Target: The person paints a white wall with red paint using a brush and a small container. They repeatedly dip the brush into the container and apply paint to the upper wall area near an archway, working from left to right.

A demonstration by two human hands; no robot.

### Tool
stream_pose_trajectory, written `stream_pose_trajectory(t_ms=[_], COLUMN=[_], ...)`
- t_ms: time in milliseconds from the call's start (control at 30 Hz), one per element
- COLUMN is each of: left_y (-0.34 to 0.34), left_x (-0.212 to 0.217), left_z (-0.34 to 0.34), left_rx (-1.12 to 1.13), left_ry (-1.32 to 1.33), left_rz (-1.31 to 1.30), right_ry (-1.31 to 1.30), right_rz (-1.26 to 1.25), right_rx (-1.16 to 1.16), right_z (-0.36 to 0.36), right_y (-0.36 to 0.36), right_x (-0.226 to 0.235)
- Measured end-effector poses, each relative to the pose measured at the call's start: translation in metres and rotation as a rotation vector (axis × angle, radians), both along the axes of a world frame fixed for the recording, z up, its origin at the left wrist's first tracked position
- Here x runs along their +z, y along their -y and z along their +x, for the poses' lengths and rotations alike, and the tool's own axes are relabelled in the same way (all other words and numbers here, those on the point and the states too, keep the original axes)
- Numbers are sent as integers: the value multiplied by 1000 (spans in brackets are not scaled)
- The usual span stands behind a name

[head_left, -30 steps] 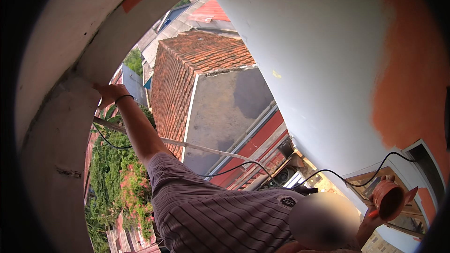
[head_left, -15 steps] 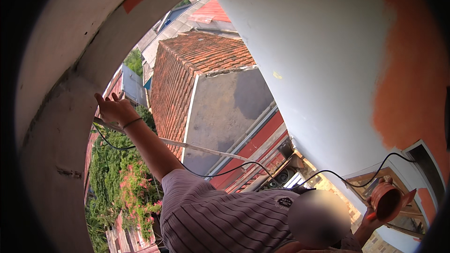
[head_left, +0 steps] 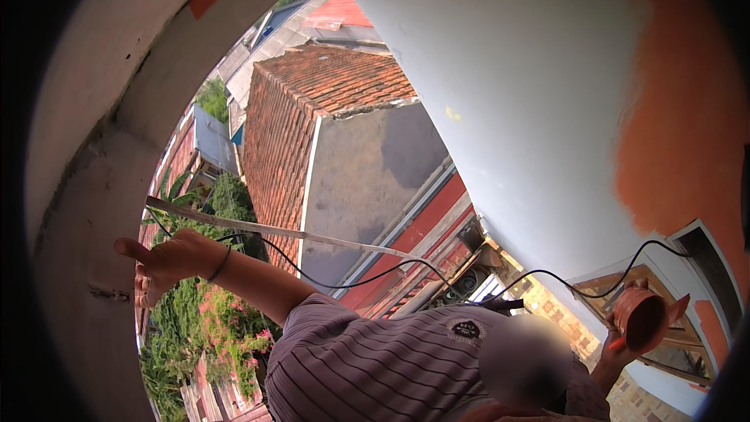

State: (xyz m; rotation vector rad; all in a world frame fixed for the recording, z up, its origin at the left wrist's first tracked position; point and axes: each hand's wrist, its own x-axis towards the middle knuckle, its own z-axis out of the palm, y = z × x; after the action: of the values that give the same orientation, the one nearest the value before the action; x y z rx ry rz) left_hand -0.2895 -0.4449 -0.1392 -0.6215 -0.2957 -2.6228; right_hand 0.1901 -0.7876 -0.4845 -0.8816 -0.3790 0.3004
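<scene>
Your left hand [head_left: 168, 262] has slid lower down the pale curved wall [head_left: 94, 187], its grip apart, fingers spread. Your right hand [head_left: 621, 352] is clamped under an orange-smeared pot [head_left: 639, 316], low at the right below the orange-painted wall patch [head_left: 687, 125]. A black cable [head_left: 375, 275] sags between both hands, above the tiled roof [head_left: 328, 86].

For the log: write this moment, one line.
co-worker hand at grey wall | other hand holds orange cylinder | own hands unseen
</scene>
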Motion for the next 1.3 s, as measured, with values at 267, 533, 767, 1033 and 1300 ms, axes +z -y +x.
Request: stream_pose_trajectory(t_ms=[267,533,767,1033,1300], left_y=[-15,-31,-53,-30,-18], left_x=[24,29,44,33,31], left_z=[-72,-130,-174,-127,-102], left_rx=[277,342,488,346,145], left_ry=[-448,-430,-318,-522,-633], left_rz=[258,208,316,264,325], right_ry=[142,-136,-259,-178,-207], right_rz=[40,185,205,153,320], right_rx=[84,276,241,153,293], right_z=[-5,7,0,1,9], right_y=[-15,20,41,55,77], right_x=[12,-26,-17,-7,-36])
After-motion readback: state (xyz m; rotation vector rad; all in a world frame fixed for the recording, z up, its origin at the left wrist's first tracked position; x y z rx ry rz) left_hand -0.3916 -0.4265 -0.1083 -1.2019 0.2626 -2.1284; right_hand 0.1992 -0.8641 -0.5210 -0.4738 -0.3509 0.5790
